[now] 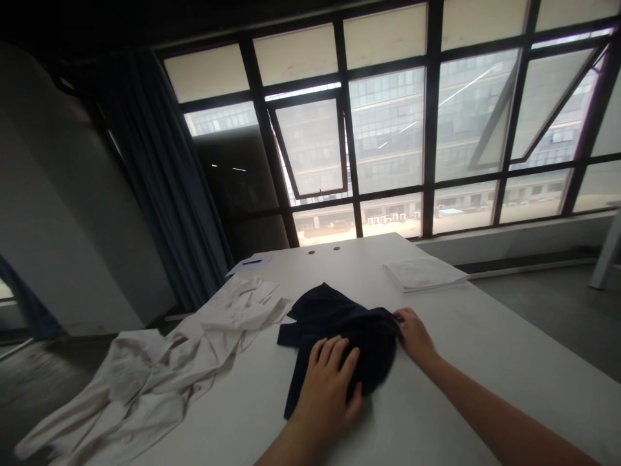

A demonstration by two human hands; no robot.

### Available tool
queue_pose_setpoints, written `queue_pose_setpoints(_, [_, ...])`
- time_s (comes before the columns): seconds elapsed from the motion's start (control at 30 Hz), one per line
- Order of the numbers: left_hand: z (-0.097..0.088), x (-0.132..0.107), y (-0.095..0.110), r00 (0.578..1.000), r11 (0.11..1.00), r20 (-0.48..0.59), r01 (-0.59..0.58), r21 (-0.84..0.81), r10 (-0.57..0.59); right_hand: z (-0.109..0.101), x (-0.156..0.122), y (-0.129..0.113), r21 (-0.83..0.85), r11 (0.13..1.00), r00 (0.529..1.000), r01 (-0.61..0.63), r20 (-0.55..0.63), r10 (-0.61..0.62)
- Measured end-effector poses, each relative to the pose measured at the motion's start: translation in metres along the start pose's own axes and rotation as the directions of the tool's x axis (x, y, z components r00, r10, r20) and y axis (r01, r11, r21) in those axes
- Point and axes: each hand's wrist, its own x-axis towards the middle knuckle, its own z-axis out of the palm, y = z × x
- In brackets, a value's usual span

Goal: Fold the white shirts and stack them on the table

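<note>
A dark navy piece of clothing [339, 317] lies bunched on the white table [436, 362] in front of me; its exact kind does not show. My left hand [330, 375] rests on its near side with the fingers spread over the fabric. At the garment's right edge, my right hand [412, 330] pinches the cloth between thumb and fingers and lifts that edge slightly. The fingertips of the right hand are partly hidden by the fabric.
A crumpled off-white garment [194, 349] spreads along the table's left side and hangs over the edge. Folded white material [424, 273] lies at the back right. A blue pen [252, 262] rests on paper at the back left. Windows [388, 129] stand behind the table.
</note>
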Motion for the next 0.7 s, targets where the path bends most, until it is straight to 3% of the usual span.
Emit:
queue_pose_setpoints(0.07, [0.015,-0.003,-0.008,0.990,0.995,0.091,0.104,0.003,-0.103,-0.003,0.005,0.010,0.057,0.995,0.990,-0.085,-0.104,0.091])
queue_pose_setpoints(0.17, [0.039,-0.010,-0.017,0.970,0.990,0.199,0.143,-0.005,-0.140,-0.004,0.004,0.004,0.123,0.987,0.943,-0.102,-0.303,0.135])
queue_pose_setpoints(0.27, [0.052,-0.011,-0.018,0.963,0.989,0.224,0.146,0.024,-0.148,-0.006,-0.011,-0.023,0.085,0.990,0.922,0.116,-0.380,-0.075])
queue_pose_setpoints(0.33, [0.054,-0.007,-0.017,0.959,0.988,0.238,0.146,0.059,-0.156,-0.007,-0.025,-0.046,0.030,0.938,0.911,0.346,-0.248,-0.329])
queue_pose_setpoints(0.43, [0.051,0.000,-0.016,0.945,0.988,0.289,0.133,0.083,-0.152,-0.009,-0.043,-0.073,0.030,0.806,0.799,0.591,0.120,-0.590])
queue_pose_setpoints(0.5, [0.046,0.001,-0.015,0.942,0.989,0.303,0.128,0.068,-0.142,-0.008,-0.047,-0.079,0.043,0.785,0.739,0.618,0.308,-0.599])
queue_pose_setpoints(0.57, [0.039,-0.001,-0.013,0.955,0.994,0.275,0.111,0.017,-0.112,-0.008,-0.046,-0.076,0.036,0.807,0.728,0.589,0.408,-0.550])
queue_pose_setpoints(0.63, [0.030,-0.003,-0.010,0.976,0.996,0.208,0.070,-0.046,-0.059,-0.007,-0.043,-0.069,0.027,0.818,0.739,0.574,0.413,-0.532])
queue_pose_setpoints(0.7, [0.021,-0.005,-0.008,0.994,0.997,0.111,0.014,-0.082,-0.005,-0.007,-0.039,-0.061,0.027,0.805,0.752,0.592,0.341,-0.564])
